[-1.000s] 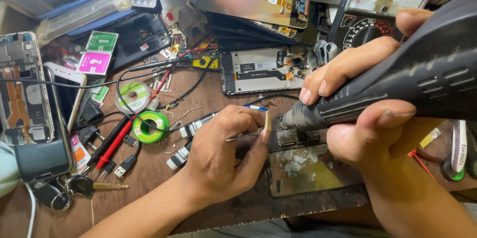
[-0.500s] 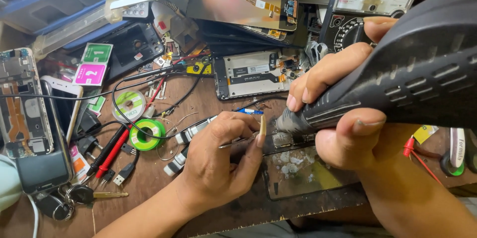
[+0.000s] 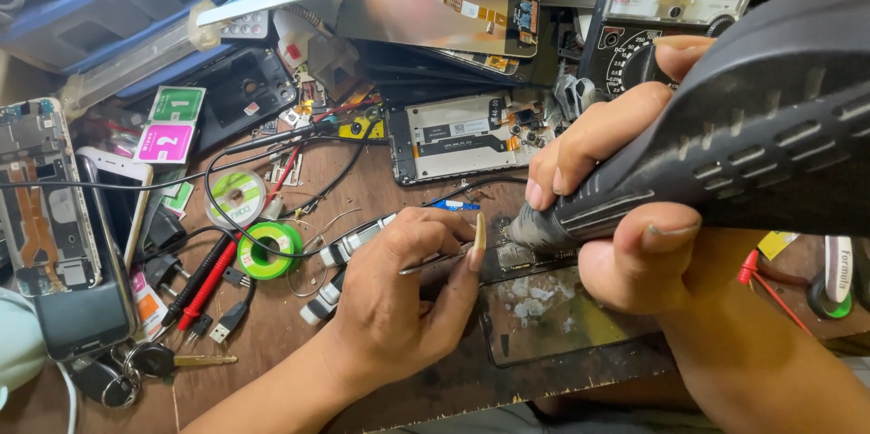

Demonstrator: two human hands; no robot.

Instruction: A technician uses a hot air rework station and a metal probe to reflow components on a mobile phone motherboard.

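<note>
A large black ribbed hot-air tool (image 3: pixel 725 135) is gripped by the right hand (image 3: pixel 625 189), fingers wrapped over its barrel and thumb pressed underneath; its metal nozzle is aimed down at a small dark circuit board (image 3: pixel 521 257) lying at the top edge of a dark glass phone panel (image 3: pixel 562 321) on the brown wooden bench (image 3: pixel 290 334). Thin metal tweezers (image 3: pixel 433 262) are pinched in the left hand (image 3: pixel 399 307), closed tight around them, tips pointed toward the board just left of the nozzle. Left of the board, a green solder-wire spool (image 3: pixel 265 250) and red and black probe leads (image 3: pixel 204 284) are seen. Behind the board, an opened white phone chassis (image 3: pixel 458 135) is laid flat; further behind, an analogue meter with black body (image 3: pixel 671 8) is stood. Far left of the board, stripped phone frames (image 3: pixel 45 207) and a bunch of keys (image 3: pixel 149 363) are placed.
</note>
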